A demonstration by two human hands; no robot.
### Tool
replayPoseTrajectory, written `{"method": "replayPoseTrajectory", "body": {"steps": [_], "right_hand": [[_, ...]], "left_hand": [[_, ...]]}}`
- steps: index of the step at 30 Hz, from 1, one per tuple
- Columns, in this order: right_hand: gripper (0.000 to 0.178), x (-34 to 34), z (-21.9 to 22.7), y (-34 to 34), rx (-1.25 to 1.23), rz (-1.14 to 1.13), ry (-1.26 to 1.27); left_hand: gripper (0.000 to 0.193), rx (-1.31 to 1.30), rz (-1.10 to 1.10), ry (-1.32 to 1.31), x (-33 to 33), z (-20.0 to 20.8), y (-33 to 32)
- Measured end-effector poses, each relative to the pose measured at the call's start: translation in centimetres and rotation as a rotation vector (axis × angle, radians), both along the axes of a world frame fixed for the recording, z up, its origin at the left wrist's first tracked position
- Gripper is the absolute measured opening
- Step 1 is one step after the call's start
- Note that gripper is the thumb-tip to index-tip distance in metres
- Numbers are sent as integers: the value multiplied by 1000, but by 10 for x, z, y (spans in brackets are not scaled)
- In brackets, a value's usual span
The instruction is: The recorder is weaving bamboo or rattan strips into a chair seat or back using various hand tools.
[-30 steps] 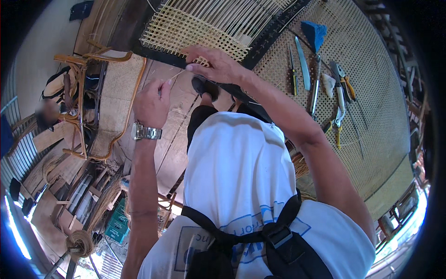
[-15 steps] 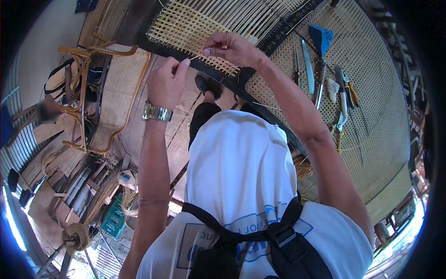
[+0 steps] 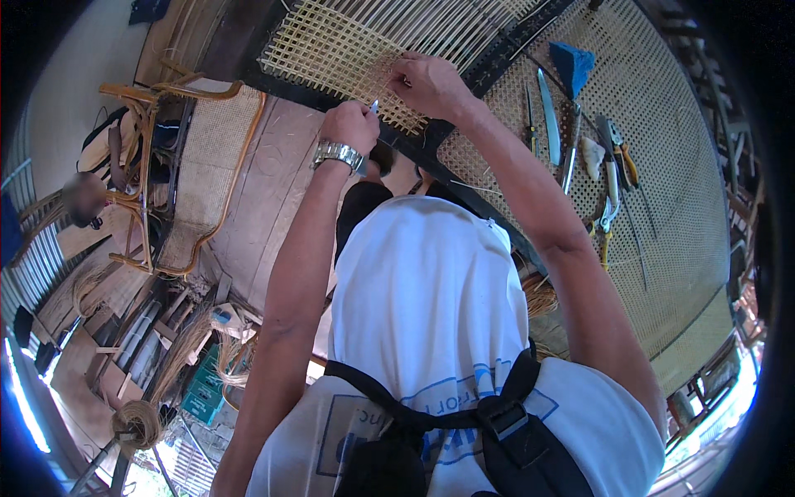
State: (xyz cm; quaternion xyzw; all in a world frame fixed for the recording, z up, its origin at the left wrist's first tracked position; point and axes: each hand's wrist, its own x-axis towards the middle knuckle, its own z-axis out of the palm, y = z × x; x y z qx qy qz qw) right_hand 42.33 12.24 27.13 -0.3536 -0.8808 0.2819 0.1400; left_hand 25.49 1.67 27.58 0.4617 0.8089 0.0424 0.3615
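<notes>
A dark wooden frame [image 3: 331,98] holds a half-woven cane panel [image 3: 331,45] at the top of the view. My left hand [image 3: 349,126], with a metal wristwatch [image 3: 338,152], is closed around a small pointed metal tool [image 3: 374,106] at the panel's near edge. My right hand [image 3: 426,83] pinches a thin cane strand [image 3: 397,79] right at the woven edge, just above and right of the left hand. The two hands are a few centimetres apart.
Several hand tools lie on woven cane sheeting [image 3: 662,149] to the right: a long blade [image 3: 548,103], pliers [image 3: 609,203], a blue cloth [image 3: 571,60]. A cane chair [image 3: 199,166] stands at left, with a person [image 3: 83,199] beyond it. Cane coils [image 3: 137,422] and clutter fill the lower left.
Both hands have moved up and away from my body toward the cane panel's edge. The view has shifted so the panel and frame sit closer.
</notes>
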Motion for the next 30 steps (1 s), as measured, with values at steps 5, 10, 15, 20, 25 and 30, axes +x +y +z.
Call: {"method": "replayPoseTrajectory", "body": {"steps": [5, 10, 15, 20, 25, 30], "right_hand": [[12, 1, 0, 1, -52, -42, 59], [12, 0, 8, -2, -32, -30, 72], [12, 1, 3, 1, -16, -19, 42], [15, -3, -3, 0, 82, 51, -76], [15, -8, -10, -14, 60, 16, 8], [15, 2, -7, -18, -51, -35, 36]], "left_hand": [[23, -30, 14, -35, 2, 4, 14], [20, 19, -70, 41, 3, -2, 18], [20, 177, -38, 186, 27, 5, 13], [20, 187, 65, 132, 28, 1, -2], [19, 223, 229, -64, 13, -29, -7], [19, 86, 310, -349, 15, 6, 3]]}}
